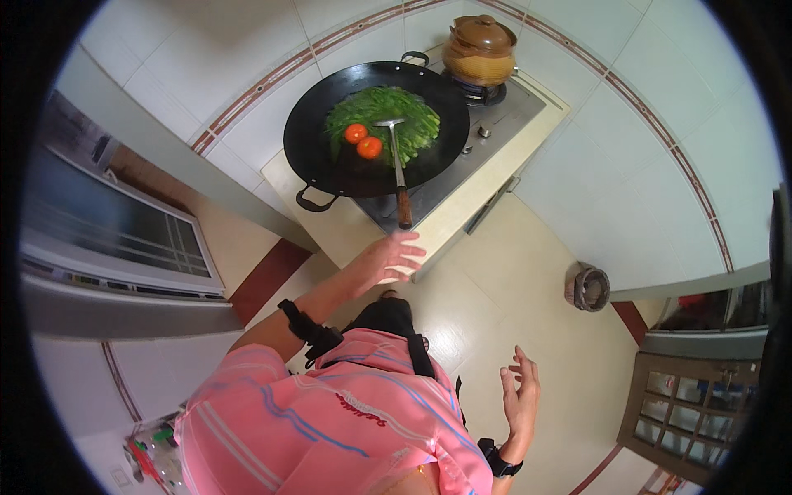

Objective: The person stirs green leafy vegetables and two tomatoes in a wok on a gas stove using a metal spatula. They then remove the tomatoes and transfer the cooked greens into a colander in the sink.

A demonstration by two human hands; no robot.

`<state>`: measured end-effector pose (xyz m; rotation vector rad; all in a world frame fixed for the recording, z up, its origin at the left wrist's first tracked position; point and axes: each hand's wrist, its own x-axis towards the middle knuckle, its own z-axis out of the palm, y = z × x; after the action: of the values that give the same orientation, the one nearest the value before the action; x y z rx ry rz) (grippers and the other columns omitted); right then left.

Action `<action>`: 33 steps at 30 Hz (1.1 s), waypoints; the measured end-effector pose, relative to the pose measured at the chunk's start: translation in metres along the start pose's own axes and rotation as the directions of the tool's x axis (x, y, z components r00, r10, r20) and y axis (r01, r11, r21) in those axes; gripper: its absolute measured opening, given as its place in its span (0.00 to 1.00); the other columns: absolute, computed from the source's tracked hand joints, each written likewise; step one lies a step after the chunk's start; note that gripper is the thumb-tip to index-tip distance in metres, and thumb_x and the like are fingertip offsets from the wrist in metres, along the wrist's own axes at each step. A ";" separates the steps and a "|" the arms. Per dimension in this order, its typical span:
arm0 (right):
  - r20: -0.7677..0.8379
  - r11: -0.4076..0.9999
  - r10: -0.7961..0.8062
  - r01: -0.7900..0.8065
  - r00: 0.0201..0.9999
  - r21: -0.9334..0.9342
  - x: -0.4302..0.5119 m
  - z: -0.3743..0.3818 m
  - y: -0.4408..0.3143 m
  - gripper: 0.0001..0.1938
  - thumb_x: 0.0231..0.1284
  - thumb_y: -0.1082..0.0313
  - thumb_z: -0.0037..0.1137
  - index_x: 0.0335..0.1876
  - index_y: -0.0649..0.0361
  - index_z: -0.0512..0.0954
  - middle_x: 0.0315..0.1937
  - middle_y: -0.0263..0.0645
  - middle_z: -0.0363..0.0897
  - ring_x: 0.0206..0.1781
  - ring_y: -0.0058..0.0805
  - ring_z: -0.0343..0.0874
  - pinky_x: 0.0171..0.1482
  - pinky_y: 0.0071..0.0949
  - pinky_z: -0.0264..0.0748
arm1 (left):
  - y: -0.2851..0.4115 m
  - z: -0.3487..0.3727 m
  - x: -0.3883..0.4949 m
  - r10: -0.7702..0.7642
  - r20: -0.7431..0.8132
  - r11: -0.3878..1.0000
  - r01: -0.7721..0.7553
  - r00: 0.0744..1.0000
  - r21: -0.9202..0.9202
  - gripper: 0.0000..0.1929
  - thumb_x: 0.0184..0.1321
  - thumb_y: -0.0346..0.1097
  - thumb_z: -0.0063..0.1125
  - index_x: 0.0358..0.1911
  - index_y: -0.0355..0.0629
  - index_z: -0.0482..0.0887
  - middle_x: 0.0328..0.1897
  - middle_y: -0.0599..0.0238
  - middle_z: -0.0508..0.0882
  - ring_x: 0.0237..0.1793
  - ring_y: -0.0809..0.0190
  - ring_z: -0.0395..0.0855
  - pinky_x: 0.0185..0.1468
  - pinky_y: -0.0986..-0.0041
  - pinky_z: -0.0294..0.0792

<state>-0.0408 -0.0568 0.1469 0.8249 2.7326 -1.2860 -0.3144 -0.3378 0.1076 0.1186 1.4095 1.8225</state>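
A large black wok sits on the gas stove, with leafy green vegetables in liquid and two red tomatoes at their near left edge. A metal spatula lies in it, its wooden handle reaching over the near rim. My left hand is held just below the end of that handle, fingers spread and nothing in it. Low at the right, my right hand hangs over the floor, empty, with its fingers loosely apart.
A lidded brown clay pot stands on the back burner. Two knobs are on the steel stove top. A waste bin stands on the floor by the tiled wall. A glazed wooden door is at the lower right.
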 end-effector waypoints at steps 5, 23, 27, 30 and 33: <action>0.025 0.995 -0.094 0.095 0.995 -0.025 0.032 -0.018 0.019 0.24 0.69 0.67 0.61 0.70 0.57 0.75 0.54 0.47 0.80 0.51 0.39 0.84 0.50 0.37 0.81 | 0.025 0.021 0.019 -0.001 -0.103 0.870 -0.050 0.995 -0.491 0.29 0.79 0.59 0.43 0.69 0.45 0.71 0.54 0.64 0.83 0.53 0.63 0.82 0.51 0.71 0.75; 0.656 0.807 -0.430 0.589 0.620 -0.027 0.258 -0.059 -0.014 0.24 0.68 0.71 0.59 0.70 0.56 0.76 0.48 0.47 0.83 0.46 0.38 0.85 0.45 0.37 0.79 | -0.019 0.109 0.017 0.147 -0.319 0.984 -0.172 0.936 -0.051 0.28 0.74 0.61 0.51 0.64 0.47 0.71 0.49 0.62 0.85 0.44 0.66 0.84 0.40 0.74 0.77; 0.849 0.673 -0.450 0.730 0.276 0.120 0.284 -0.032 -0.022 0.22 0.69 0.72 0.58 0.68 0.57 0.76 0.49 0.45 0.84 0.46 0.34 0.85 0.47 0.35 0.79 | -0.085 0.159 -0.041 0.343 -0.684 0.917 -0.070 0.643 0.393 0.25 0.72 0.56 0.57 0.61 0.44 0.74 0.52 0.61 0.85 0.45 0.62 0.85 0.47 0.67 0.77; 0.934 0.536 -0.352 0.803 -0.065 0.258 0.294 0.001 -0.023 0.23 0.68 0.69 0.60 0.68 0.58 0.76 0.48 0.44 0.83 0.47 0.35 0.85 0.49 0.35 0.79 | -0.164 0.227 -0.087 0.236 -0.937 0.947 0.157 0.259 0.282 0.26 0.68 0.56 0.62 0.57 0.44 0.76 0.50 0.58 0.86 0.45 0.55 0.87 0.50 0.62 0.77; 0.888 0.268 -0.198 0.848 -0.415 0.457 0.285 0.039 -0.026 0.23 0.67 0.66 0.61 0.67 0.57 0.76 0.47 0.43 0.83 0.46 0.37 0.85 0.49 0.37 0.79 | -0.269 0.313 -0.130 0.012 -0.987 0.960 0.278 -0.161 -0.034 0.24 0.66 0.55 0.62 0.56 0.45 0.79 0.49 0.54 0.87 0.49 0.48 0.88 0.53 0.58 0.78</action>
<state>-0.3062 0.0318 0.0752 -1.5591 1.6739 -0.3646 0.0786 -0.1670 0.0464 -1.7831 2.4638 1.3429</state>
